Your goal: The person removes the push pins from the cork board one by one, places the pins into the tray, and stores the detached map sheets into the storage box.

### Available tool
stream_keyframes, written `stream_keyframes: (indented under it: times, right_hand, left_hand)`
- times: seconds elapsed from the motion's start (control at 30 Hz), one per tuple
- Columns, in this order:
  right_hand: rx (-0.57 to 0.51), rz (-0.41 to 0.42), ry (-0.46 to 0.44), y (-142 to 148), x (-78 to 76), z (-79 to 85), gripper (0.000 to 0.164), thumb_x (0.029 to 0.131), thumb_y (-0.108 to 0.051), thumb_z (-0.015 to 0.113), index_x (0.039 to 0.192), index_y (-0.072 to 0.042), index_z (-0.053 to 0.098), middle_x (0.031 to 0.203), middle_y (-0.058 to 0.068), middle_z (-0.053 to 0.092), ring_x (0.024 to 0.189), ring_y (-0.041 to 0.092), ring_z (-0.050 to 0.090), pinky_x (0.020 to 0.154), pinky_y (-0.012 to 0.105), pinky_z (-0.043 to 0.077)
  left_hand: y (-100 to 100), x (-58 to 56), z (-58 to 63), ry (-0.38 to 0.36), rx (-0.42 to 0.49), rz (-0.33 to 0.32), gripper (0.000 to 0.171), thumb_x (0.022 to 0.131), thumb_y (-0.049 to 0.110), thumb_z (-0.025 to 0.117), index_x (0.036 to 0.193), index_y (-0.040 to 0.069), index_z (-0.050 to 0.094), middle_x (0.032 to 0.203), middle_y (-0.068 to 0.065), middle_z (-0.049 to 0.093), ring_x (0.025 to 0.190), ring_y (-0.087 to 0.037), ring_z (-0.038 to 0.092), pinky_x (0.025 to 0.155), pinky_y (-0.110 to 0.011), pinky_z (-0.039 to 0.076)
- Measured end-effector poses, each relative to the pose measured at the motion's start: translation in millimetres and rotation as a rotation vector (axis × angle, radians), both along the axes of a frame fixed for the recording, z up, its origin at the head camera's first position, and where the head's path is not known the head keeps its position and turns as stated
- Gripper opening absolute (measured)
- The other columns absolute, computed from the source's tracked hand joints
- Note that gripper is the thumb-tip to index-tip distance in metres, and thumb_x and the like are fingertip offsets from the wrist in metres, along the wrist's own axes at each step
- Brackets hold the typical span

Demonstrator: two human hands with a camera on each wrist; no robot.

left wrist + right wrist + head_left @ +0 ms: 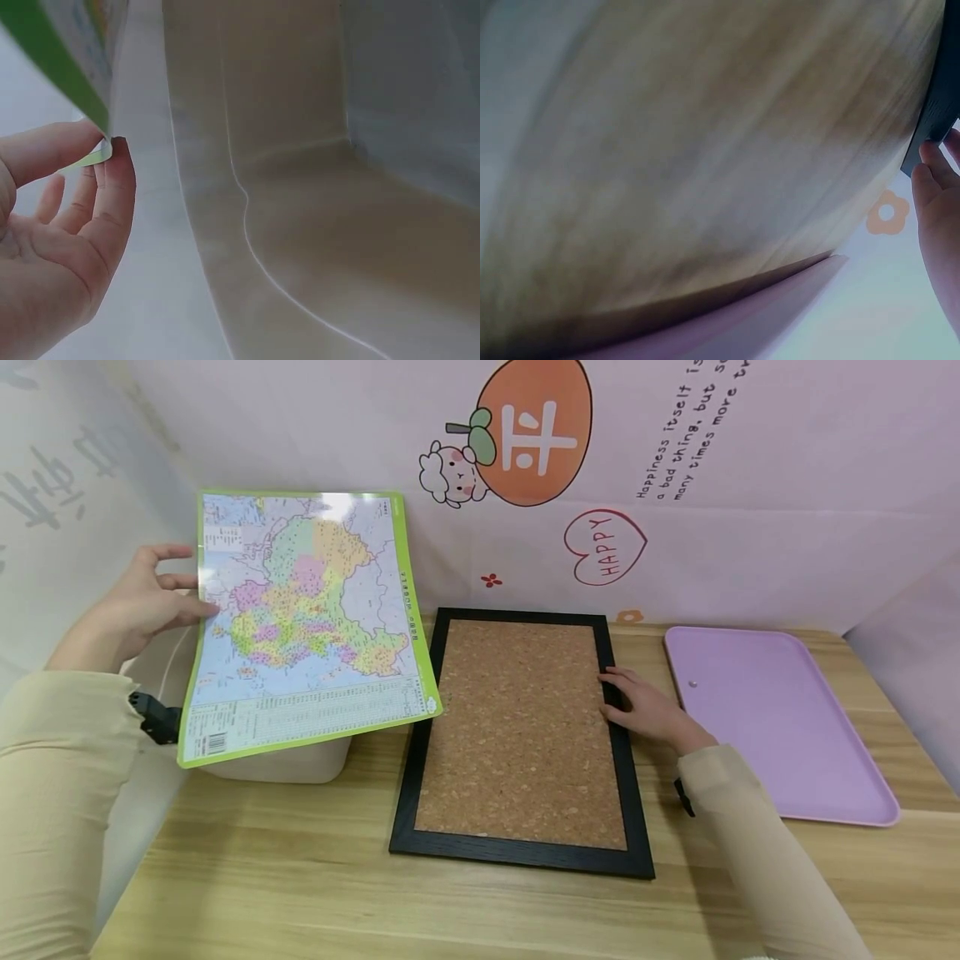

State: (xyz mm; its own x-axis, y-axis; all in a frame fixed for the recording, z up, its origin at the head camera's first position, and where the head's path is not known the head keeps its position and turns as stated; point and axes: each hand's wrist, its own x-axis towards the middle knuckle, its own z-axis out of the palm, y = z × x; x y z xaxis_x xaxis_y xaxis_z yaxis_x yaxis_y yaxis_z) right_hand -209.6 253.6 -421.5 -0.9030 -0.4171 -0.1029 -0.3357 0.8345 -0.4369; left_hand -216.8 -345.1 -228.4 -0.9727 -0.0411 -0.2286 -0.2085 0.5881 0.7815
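My left hand pinches the left edge of a glossy map sheet with a green border, thumb on the printed face. The sheet hangs tilted above a whitish bin, covering most of it. In the left wrist view, thumb and forefinger of the left hand meet at the sheet's green edge. A corkboard in a black frame lies flat in the middle of the table. My right hand rests on the right side of that frame, fingers touching it, also at the edge of the right wrist view.
A lilac tray lies to the right, close beside my right forearm. Everything stands on a wood-grain table. Behind it hangs a pale printed cloth with cartoon drawings and lettering.
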Motion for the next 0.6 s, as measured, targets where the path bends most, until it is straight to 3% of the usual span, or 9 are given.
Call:
stream_keyframes:
  times: [0.07,0.17,0.23,0.3,0.33,0.47,0.53,0.6]
  right_hand:
    - [-0.006,-0.001,0.001,1,-1.0,-1.1,0.061,0.096,-0.03,0.053,0.145,0.001,0.034,0.153,0.026,0.025,0.139,0.047,0.028,0.111,0.061,0.028]
    - [-0.01,-0.002,0.002,1,-1.7,-2.7,0.061,0.096,-0.03,0.053,0.146,0.001,0.034,0.153,0.026,0.025,0.139,0.047,0.027,0.111,0.061,0.028]
    - [-0.013,-0.006,0.0,1,-1.9,-3.5,0.062,0.096,-0.03,0.053,0.146,0.001,0.034,0.153,0.026,0.025,0.139,0.047,0.027,0.111,0.061,0.028]
    - [-0.011,-0.006,0.0,0,-1.9,-3.9,0.062,0.096,-0.03,0.053,0.146,0.001,0.034,0.154,0.026,0.025,0.139,0.046,0.027,0.111,0.061,0.028]
    - [-0.011,-0.004,0.001,0,-1.8,-3.9,0.062,0.096,-0.03,0.053,0.146,0.001,0.034,0.154,0.026,0.025,0.139,0.047,0.027,0.111,0.061,0.028]
    - [-0.009,-0.004,0.005,1,-1.8,-3.5,0.062,0.096,-0.03,0.053,0.146,0.001,0.034,0.154,0.026,0.025,0.139,0.047,0.027,0.111,0.061,0.028]
    - [-0.009,-0.003,0.009,1,-2.0,-3.2,0.061,0.096,-0.03,0.053,0.146,0.001,0.034,0.153,0.026,0.025,0.139,0.047,0.027,0.111,0.061,0.028]
    - [-0.009,-0.004,0.013,1,-2.1,-2.9,0.061,0.096,-0.03,0.054,0.145,0.001,0.034,0.153,0.026,0.026,0.139,0.047,0.028,0.111,0.061,0.029]
  left_hand:
    - [1,0.8,-0.4,-0.004,-0.029,-0.007,0.057,0.094,0.016,0.06,0.138,0.033,0.027,0.122,0.005,0.046,0.079,0.013,0.056,0.072,-0.009,0.05]
    - [-2,2.4,0.3,-0.04,-0.073,-0.029,0.041,0.095,0.023,0.058,0.128,0.036,0.038,0.153,-0.006,0.028,0.082,0.017,0.052,0.074,-0.006,0.048]
    - [-5,2.7,1.7,-0.074,-0.085,-0.055,0.045,0.096,0.027,0.057,0.134,0.036,0.036,0.163,-0.006,0.009,0.088,0.019,0.049,0.075,-0.004,0.047]
    - [-10,2.7,3.0,-0.111,-0.098,-0.103,0.054,0.096,0.029,0.058,0.142,0.035,0.031,0.163,-0.005,0.001,0.097,0.019,0.046,0.076,-0.004,0.045]
    - [-13,2.6,3.4,-0.134,-0.098,-0.129,0.059,0.096,0.028,0.058,0.146,0.034,0.027,0.163,-0.004,-0.001,0.105,0.017,0.043,0.078,-0.004,0.045]
    - [-21,1.9,3.0,-0.204,-0.094,-0.228,0.078,0.094,0.02,0.06,0.155,0.025,0.012,0.163,-0.002,-0.007,0.107,0.018,0.041,0.082,-0.007,0.047]
    - [-23,1.6,2.6,-0.212,-0.095,-0.244,0.082,0.093,0.018,0.061,0.155,0.023,0.007,0.163,0.0,-0.009,0.103,0.02,0.043,0.082,-0.008,0.048]
    - [-25,1.8,2.9,-0.196,-0.115,-0.24,0.084,0.093,0.019,0.062,0.155,0.024,0.006,0.163,0.001,-0.009,0.113,0.011,0.046,0.081,-0.007,0.048]
